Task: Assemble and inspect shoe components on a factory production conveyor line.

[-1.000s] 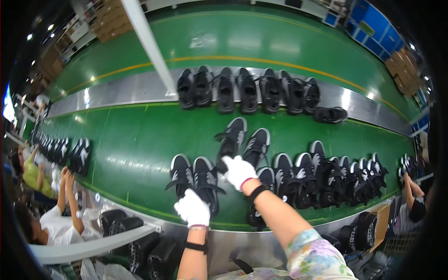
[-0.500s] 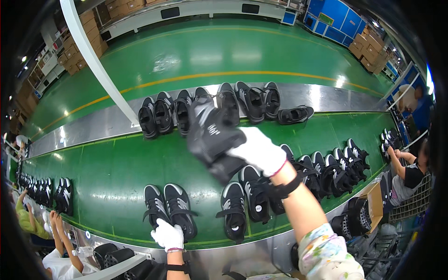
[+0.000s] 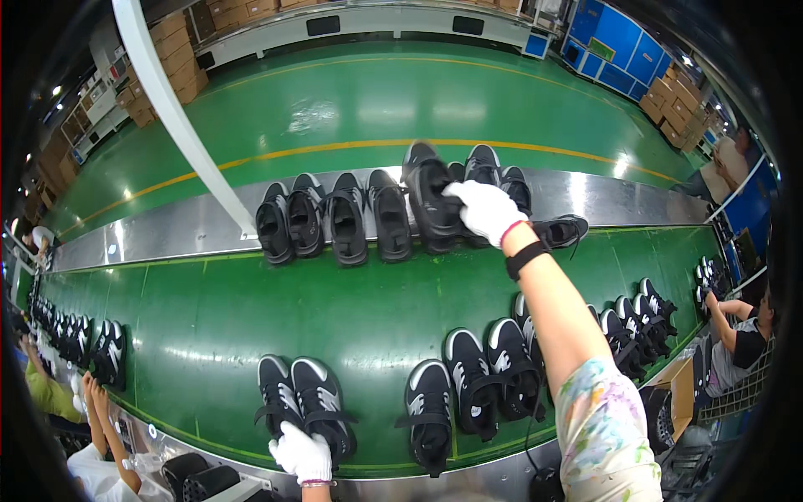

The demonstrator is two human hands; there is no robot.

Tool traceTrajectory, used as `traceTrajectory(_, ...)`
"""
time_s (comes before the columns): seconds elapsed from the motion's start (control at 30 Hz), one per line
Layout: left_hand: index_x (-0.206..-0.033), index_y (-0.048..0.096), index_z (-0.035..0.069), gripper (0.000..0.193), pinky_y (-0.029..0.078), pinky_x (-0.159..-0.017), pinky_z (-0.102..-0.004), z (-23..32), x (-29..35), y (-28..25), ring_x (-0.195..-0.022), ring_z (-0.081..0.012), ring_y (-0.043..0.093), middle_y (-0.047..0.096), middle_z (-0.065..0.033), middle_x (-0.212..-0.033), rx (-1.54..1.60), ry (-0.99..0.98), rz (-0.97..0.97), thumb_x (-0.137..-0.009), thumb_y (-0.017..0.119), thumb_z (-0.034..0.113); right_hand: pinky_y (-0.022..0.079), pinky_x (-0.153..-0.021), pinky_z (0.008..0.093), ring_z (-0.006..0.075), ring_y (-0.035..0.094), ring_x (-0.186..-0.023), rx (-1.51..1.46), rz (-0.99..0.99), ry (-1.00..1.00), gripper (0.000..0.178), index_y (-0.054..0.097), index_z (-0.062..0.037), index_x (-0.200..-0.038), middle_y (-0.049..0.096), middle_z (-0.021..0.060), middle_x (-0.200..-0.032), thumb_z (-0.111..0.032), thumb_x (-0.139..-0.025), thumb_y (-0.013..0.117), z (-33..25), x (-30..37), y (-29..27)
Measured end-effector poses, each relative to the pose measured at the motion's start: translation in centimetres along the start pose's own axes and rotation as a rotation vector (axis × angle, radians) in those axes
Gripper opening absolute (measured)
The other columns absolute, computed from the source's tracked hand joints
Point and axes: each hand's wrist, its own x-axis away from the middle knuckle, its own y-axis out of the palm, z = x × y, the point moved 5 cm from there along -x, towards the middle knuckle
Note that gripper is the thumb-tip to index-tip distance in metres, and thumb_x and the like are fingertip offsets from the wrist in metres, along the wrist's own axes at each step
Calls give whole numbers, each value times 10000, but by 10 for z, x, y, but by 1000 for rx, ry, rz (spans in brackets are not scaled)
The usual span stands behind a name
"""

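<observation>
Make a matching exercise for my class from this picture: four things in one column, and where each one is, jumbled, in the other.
Column one:
1. right hand
2. left hand
3. yellow line
4. blue cabinet

Column two:
A. in the upper right of the picture
B. on a dark shoe at the far metal ledge
C. across the green floor beyond the ledge
D. at the near end of a pair of shoes, lower left of centre

Right pairs: 1-B, 2-D, 3-C, 4-A.
</observation>
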Motion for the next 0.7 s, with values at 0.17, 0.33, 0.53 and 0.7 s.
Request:
traceTrajectory(0.17, -1088, 522, 18, 497, 406, -1043, -461, 10, 6, -22, -1000, -372, 631, 689, -191, -921, 16, -40, -25, -714, 781, 218, 507, -919, 442, 375, 630, -1058, 37, -89, 1, 426, 624, -169, -1234, 638, 147, -1181, -102, -821, 544, -3, -11, 3)
traceTrajectory(0.33, -1077, 567, -21, 473, 516, -778, -518, 19, 14, -47, -839, -441, 656, 682, -261, -875, 29, 194, 21, -789, 707, 326, 519, -874, 441, 380, 640, -993, 48, 261, 246, 296, 668, -83, -1114, 677, 180, -1061, -176, -840, 600, 52, 21, -56)
traceTrajectory(0.53, -1091, 570, -22, 482, 507, -793, -523, 21, 15, -43, -870, -442, 650, 681, -264, -899, 20, 181, 14, -794, 713, 330, 508, -890, 462, 420, 637, -1014, -62, 304, 836, 306, 637, -3, -1042, 670, 271, -1023, -242, -863, 573, 159, 118, -36)
traceTrajectory(0.7, -1095, 566, -22, 486, 514, -767, -526, 21, 16, -42, -850, -455, 646, 671, -282, -909, 2, 143, 7, -797, 719, 331, 518, -945, 451, 437, 637, -1065, -26, 218, 981, 704, 352, 66, -1410, 581, 304, -1265, -278, -873, 649, 189, 136, 49)
